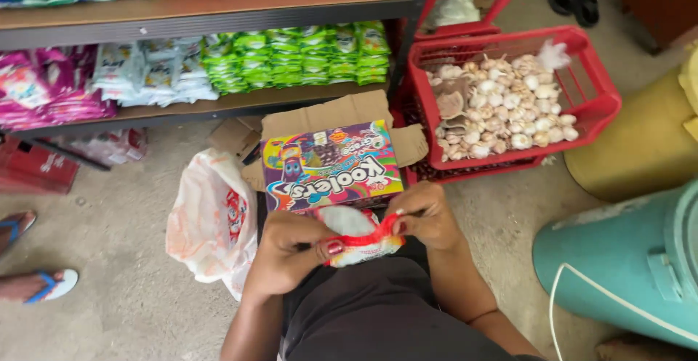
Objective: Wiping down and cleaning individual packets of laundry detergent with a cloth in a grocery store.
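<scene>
Both my hands hold a small red-and-white plastic packet [360, 236] over my lap. My left hand [291, 252] grips its left end with the thumb on top. My right hand [425, 215] pinches the red edge at its upper right. Just beyond the packet, on the floor, lies an open cardboard box [331, 165] with a colourful printed face, its flaps spread. A crumpled white plastic bag [211, 219] with red print lies left of my left hand.
A red crate of garlic bulbs [502, 103] stands to the right of the box. Shelves [218, 106] behind hold green, white, pink and red packets. A teal container [625, 259] and a yellow drum [640, 143] stand at right. Another person's sandalled feet [33, 285] are at left.
</scene>
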